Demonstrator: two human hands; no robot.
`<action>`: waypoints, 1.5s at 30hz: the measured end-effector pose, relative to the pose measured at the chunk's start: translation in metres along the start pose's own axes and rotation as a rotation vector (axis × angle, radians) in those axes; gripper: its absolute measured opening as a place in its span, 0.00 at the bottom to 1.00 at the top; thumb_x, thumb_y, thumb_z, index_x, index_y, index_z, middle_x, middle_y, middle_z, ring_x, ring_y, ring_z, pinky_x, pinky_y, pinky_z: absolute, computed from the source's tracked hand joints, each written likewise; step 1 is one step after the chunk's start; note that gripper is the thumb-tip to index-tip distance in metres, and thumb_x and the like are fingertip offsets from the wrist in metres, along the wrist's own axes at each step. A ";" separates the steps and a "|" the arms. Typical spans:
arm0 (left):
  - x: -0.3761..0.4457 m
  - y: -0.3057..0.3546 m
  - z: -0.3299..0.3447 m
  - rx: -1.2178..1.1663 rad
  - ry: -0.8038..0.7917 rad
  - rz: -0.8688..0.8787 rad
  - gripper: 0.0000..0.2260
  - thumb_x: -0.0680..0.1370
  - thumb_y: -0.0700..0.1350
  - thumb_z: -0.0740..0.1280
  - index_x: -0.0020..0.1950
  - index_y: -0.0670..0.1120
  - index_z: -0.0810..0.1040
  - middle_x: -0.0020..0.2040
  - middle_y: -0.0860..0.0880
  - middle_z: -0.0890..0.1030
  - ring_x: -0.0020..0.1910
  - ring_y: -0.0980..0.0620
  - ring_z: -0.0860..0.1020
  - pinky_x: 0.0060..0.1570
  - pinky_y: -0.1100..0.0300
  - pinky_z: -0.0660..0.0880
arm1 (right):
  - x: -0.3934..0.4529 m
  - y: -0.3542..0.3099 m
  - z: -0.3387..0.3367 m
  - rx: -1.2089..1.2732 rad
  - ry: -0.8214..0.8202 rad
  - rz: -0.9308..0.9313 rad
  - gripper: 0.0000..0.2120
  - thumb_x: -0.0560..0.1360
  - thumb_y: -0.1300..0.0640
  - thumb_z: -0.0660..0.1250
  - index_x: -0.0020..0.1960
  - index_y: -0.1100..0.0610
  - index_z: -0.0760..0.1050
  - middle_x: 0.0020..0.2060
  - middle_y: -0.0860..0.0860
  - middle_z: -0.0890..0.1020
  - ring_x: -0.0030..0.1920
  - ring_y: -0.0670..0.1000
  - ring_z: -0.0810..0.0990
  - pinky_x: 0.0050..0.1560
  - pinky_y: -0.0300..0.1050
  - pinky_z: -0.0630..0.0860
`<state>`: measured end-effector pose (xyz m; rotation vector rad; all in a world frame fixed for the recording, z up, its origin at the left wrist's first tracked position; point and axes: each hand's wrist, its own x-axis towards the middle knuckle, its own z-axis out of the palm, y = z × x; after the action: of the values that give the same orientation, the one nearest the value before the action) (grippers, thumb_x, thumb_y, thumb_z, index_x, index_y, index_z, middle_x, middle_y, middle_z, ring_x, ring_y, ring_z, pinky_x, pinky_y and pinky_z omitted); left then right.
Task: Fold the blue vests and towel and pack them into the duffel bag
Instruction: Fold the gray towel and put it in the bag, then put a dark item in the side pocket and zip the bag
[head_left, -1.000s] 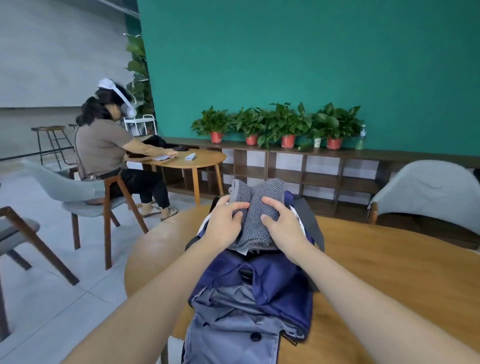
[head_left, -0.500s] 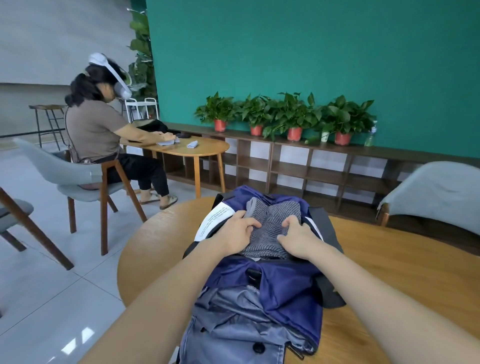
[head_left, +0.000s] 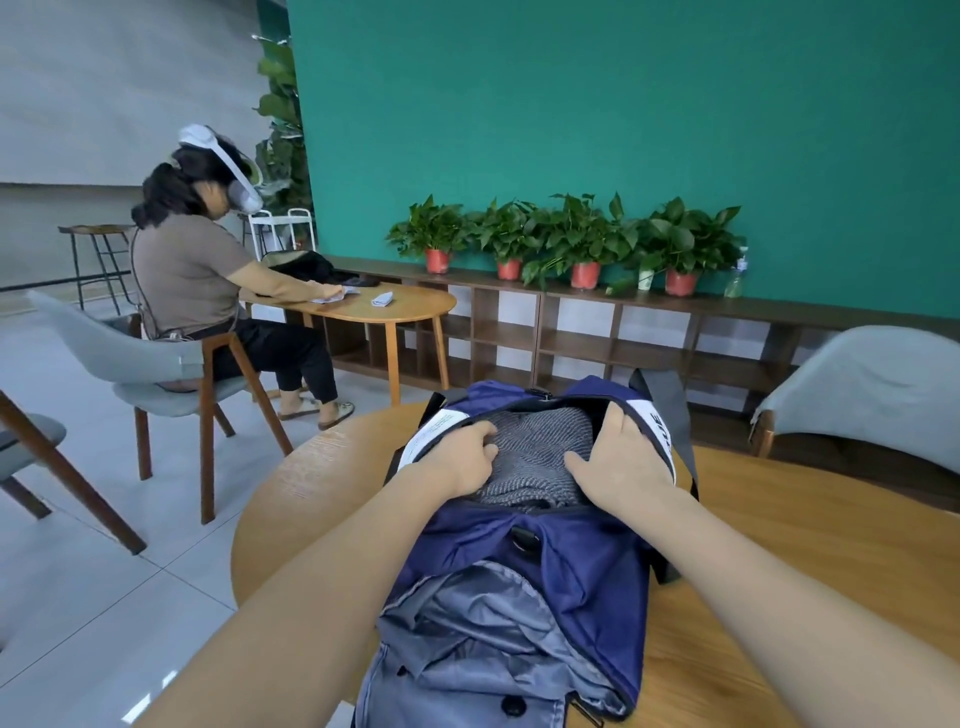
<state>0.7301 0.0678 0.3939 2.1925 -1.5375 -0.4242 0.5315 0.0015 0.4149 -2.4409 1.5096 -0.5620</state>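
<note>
Lying open on our round wooden table (head_left: 810, 540), the navy duffel bag (head_left: 587, 566) holds the grey towel (head_left: 540, 452) in its main compartment, while a grey-blue vest (head_left: 467, 654) spills from its near end. Our left hand (head_left: 462, 457) presses the towel's left side, fingers curled onto the cloth; our right hand (head_left: 618, 462) spreads its fingers over the bag's right rim — thumb on the towel. At far left a seated person (head_left: 208, 280) works at another table (head_left: 379, 306); potted plants (head_left: 571, 234) line the shelf (head_left: 623, 332) behind.
</note>
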 end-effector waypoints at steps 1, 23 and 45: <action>-0.001 0.003 -0.005 0.019 0.009 0.000 0.23 0.85 0.50 0.58 0.80 0.47 0.62 0.74 0.43 0.72 0.71 0.43 0.71 0.69 0.55 0.66 | 0.000 0.003 -0.002 0.000 0.007 -0.001 0.41 0.80 0.44 0.65 0.81 0.62 0.47 0.76 0.59 0.63 0.73 0.58 0.68 0.70 0.52 0.67; -0.065 0.247 0.074 -0.695 0.205 -0.134 0.08 0.79 0.43 0.68 0.52 0.46 0.70 0.42 0.55 0.74 0.46 0.51 0.77 0.47 0.62 0.69 | 0.015 0.166 -0.169 -0.146 0.011 -0.195 0.34 0.77 0.41 0.67 0.75 0.60 0.63 0.70 0.57 0.74 0.69 0.58 0.72 0.69 0.52 0.69; -0.172 0.314 0.207 -0.359 0.385 0.618 0.17 0.78 0.38 0.68 0.67 0.46 0.74 0.65 0.51 0.74 0.62 0.62 0.69 0.64 0.71 0.65 | -0.200 0.325 -0.153 0.145 0.159 -0.165 0.23 0.78 0.45 0.69 0.71 0.52 0.73 0.67 0.47 0.75 0.69 0.46 0.70 0.66 0.33 0.60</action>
<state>0.3180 0.1020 0.3752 1.3414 -1.6560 -0.0612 0.1221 0.0360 0.3902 -2.4710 1.2776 -0.8847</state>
